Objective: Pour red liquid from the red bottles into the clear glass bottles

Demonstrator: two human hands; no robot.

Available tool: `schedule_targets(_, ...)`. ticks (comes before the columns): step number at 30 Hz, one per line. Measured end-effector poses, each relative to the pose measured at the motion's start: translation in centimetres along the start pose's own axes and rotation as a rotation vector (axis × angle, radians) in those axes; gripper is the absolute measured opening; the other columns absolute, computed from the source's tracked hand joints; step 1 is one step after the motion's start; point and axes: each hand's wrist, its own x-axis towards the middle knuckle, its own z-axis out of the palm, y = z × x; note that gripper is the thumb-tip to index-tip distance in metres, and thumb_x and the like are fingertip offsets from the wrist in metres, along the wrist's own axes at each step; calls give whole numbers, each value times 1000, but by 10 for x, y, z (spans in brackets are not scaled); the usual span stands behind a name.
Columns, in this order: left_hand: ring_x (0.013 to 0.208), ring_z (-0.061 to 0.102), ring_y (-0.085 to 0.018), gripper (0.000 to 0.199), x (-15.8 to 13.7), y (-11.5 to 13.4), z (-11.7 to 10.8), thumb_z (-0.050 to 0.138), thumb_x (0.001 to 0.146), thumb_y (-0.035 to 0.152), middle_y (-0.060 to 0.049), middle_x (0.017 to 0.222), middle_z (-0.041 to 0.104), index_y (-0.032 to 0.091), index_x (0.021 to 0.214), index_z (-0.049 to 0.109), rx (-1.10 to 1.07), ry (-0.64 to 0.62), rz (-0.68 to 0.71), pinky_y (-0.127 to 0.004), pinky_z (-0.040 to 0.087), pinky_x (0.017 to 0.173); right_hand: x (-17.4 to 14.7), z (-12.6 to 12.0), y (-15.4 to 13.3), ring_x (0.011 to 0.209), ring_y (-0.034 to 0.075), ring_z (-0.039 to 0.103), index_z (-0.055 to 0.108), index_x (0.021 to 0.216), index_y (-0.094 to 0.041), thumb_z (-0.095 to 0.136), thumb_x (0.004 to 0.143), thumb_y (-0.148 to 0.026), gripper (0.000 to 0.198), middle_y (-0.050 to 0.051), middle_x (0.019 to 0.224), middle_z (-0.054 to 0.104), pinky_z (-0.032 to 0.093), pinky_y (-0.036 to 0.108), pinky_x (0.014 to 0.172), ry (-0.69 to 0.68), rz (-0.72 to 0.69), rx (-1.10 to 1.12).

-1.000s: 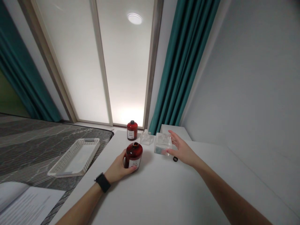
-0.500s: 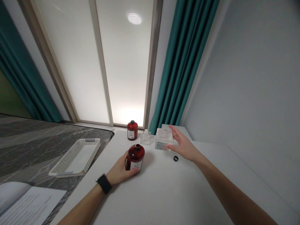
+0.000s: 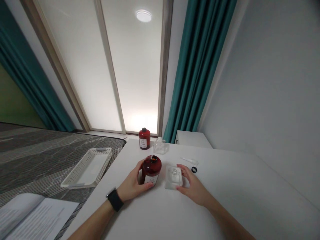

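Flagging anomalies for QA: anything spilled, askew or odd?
No spill shows. Mildly odd: the left hand holds an uncapped red bottle, while the rear bottle is capped, and a black ring lies loose near the right hand.

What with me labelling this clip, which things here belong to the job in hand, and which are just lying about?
In use:
open red bottle, in the left hand
clear square container, in the right hand
perhaps the black ring, near the right hand

Seemingly just lying about:
capped red bottle
far clear bottle
slim clear item
white basket
open booklet
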Motion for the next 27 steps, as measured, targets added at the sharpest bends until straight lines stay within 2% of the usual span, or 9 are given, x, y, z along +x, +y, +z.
schedule_targets(3, 133, 47, -35, 77, 3, 6, -3, 69, 79, 23, -14, 147, 46, 22, 146, 32, 27, -89, 61, -54, 34, 115, -2, -1, -2, 131, 27, 50, 41, 138, -23, 72, 73, -18, 72, 12, 143, 50, 36, 47, 113, 8, 13, -38)
schedule_targets(9, 120, 55, -31, 86, 21, 19, -19, 67, 70, 13, -11, 134, 51, 25, 146, 29, 210, -285, 114, -51, 43, 107, -4, -3, -7, 121, 26, 56, 42, 139, -23, 72, 72, -17, 74, 10, 139, 53, 43, 44, 107, 16, 16, -106)
schedule_targets(17, 114, 56, -32, 90, 55, 23, -37, 71, 69, 18, -15, 131, 52, 24, 147, 25, 467, -481, 177, -52, 47, 101, -10, -1, -15, 117, 27, 57, 44, 139, -23, 74, 71, -21, 74, 10, 138, 54, 47, 44, 101, 39, 81, -105)
schedule_targets(23, 112, 58, -33, 87, 69, 26, -40, 73, 67, 19, -15, 127, 57, 20, 143, 30, 568, -538, 199, -51, 48, 98, -10, -2, -17, 121, 28, 56, 45, 139, -23, 74, 70, -19, 74, 10, 139, 55, 42, 46, 106, 52, 96, -126)
schedule_targets(27, 107, 60, -30, 71, 74, 34, -43, 71, 66, 16, -13, 119, 61, 20, 129, 39, 579, -565, 212, -47, 50, 94, -12, -3, -19, 123, 28, 55, 44, 140, -24, 74, 71, -20, 75, 9, 140, 55, 41, 46, 107, 38, 88, -149)
